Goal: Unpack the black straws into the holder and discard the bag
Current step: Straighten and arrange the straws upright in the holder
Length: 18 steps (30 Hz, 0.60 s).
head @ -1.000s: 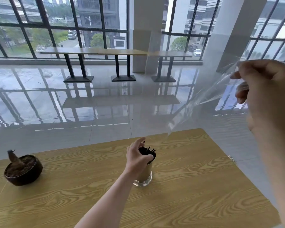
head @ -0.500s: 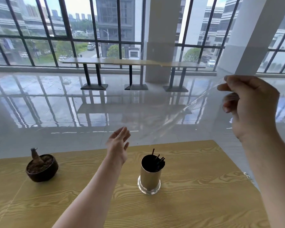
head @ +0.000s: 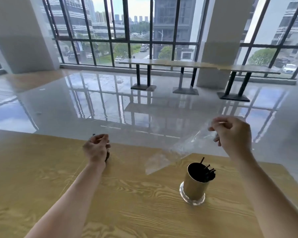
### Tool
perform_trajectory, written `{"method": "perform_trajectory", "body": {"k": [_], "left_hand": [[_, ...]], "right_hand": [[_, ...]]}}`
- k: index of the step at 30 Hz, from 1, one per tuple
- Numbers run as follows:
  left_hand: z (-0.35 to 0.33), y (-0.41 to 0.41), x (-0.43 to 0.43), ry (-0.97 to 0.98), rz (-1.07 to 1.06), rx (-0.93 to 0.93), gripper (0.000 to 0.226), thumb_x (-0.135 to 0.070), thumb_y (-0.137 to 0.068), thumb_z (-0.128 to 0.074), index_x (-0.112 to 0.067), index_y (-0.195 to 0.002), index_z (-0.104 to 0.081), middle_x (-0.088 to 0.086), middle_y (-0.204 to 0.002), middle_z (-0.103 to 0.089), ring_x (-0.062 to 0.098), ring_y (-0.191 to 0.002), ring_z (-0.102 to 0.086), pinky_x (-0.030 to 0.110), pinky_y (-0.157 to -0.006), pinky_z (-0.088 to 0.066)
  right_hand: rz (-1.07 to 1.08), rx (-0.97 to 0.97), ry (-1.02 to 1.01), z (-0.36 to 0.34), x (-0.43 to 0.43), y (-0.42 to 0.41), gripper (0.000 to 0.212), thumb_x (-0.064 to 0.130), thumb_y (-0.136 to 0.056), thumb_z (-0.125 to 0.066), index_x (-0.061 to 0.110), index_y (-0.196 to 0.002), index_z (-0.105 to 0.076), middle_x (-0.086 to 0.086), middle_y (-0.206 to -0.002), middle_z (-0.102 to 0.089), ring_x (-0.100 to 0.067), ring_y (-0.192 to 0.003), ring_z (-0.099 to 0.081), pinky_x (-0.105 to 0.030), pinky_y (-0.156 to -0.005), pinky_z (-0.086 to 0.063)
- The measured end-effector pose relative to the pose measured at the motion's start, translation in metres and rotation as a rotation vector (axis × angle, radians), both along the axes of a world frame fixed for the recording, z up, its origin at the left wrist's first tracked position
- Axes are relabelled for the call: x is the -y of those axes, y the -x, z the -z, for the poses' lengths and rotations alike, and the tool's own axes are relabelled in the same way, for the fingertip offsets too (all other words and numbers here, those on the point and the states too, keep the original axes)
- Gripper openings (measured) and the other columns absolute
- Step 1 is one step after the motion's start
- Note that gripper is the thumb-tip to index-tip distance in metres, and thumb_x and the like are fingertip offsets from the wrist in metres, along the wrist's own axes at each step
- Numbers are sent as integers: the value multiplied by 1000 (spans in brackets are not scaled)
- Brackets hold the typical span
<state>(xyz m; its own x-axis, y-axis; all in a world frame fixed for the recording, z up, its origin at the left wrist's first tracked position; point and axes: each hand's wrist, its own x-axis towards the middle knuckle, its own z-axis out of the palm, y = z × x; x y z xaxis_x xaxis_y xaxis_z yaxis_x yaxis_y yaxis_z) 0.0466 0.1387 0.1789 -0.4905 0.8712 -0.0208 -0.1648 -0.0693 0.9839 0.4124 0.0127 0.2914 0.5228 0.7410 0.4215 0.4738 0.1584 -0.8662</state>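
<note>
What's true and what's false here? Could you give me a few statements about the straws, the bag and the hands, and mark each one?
1. The black straws stand inside the holder. True.
2. The right hand pinches the clear bag. True.
3. The holder lies on its side. False: it stands upright on the table.
4. The clear bag lies flat on the table. False: it hangs in the air from the right hand.
5. Both hands hold the clear bag. False: only the right hand does; the left hand is apart from it.
</note>
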Motion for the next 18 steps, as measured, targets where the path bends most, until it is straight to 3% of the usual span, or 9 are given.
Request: {"method": "perform_trajectory", "body": {"k": [7, 11, 14, 18], "left_hand": [[25, 83, 8, -13, -183, -329, 4, -6, -86, -75, -8, -82, -74, -1, -55, -63, 1, -34, -51, 15, -37, -44], [48, 115, 5, 96, -197, -466, 11, -7, -87, -74, -9, -77, -71, 6, -61, -64, 13, -42, -55, 16, -36, -43], [69, 131, -1, 180, -171, -562, 10, -9, -87, -74, -6, -78, -72, 13, -68, -70, 24, -52, -60, 20, -43, -46], [102, 144, -9, 263, -107, -697, 10, -12, -87, -74, -11, -77, -71, 13, -79, -74, 34, -71, -68, 35, -61, -53]], "right_hand": [[-64, 98, 210, 69, -36, 55, 6, 22, -89, -69, 23, -83, -71, 11, -63, -73, -10, -40, -64, -43, -53, -60], [-182, 92, 347, 117, -49, 92, 16, 18, -91, -69, 24, -77, -68, 11, -62, -71, -13, -42, -65, -47, -55, -61], [-199, 127, 445, 151, -56, 110, 19, 20, -92, -68, 28, -74, -65, 17, -66, -71, -9, -43, -65, -45, -56, -60], [-171, 131, 598, 184, -63, 121, 21, 29, -94, -59, 26, -74, -63, 8, -65, -72, -16, -52, -68, -43, -62, -59]]}}
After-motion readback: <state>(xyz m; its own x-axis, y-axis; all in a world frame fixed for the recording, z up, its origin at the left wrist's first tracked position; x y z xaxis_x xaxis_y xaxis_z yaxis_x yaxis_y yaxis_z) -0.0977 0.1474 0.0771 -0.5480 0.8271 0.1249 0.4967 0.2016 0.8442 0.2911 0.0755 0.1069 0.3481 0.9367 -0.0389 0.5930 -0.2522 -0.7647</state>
